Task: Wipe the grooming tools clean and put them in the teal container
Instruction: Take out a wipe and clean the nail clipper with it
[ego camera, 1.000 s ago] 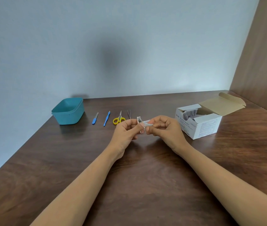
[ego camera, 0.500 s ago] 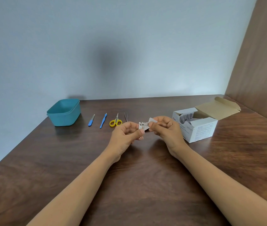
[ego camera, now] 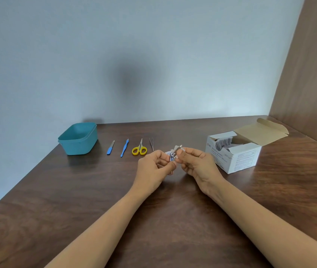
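Left hand [ego camera: 153, 167] pinching nail clipper [ego camera: 173, 156], right hand [ego camera: 198, 163] pinching wipe [ego camera: 177, 147] against it

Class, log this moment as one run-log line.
step: wiping | left hand: grips clipper | right hand: pinches wipe | scissors: on table

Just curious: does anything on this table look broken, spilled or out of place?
Nothing stands out. The file, blue pick, scissors and tweezers lie in a tidy row beside the container; the box is simply open.
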`<act>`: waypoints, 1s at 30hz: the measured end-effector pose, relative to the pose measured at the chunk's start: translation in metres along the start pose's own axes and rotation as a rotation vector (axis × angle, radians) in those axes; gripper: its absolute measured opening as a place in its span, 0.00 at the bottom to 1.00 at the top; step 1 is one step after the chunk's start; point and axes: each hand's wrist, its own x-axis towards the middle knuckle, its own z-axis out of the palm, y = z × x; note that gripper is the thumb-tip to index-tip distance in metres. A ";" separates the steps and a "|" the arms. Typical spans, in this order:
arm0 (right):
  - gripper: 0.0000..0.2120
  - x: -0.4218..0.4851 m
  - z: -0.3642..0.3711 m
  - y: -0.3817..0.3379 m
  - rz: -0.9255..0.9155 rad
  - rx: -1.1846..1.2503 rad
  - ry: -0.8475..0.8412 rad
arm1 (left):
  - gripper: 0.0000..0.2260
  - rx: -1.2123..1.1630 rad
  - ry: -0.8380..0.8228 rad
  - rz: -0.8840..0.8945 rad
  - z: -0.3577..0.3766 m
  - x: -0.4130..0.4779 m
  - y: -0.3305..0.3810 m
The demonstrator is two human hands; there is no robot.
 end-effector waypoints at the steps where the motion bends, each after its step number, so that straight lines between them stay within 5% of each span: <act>1: 0.03 0.000 0.000 -0.001 0.004 0.008 -0.003 | 0.05 0.004 0.006 -0.004 0.000 0.000 0.000; 30: 0.07 0.001 -0.003 0.008 -0.278 -0.283 -0.150 | 0.05 0.189 -0.004 0.097 0.005 -0.002 -0.004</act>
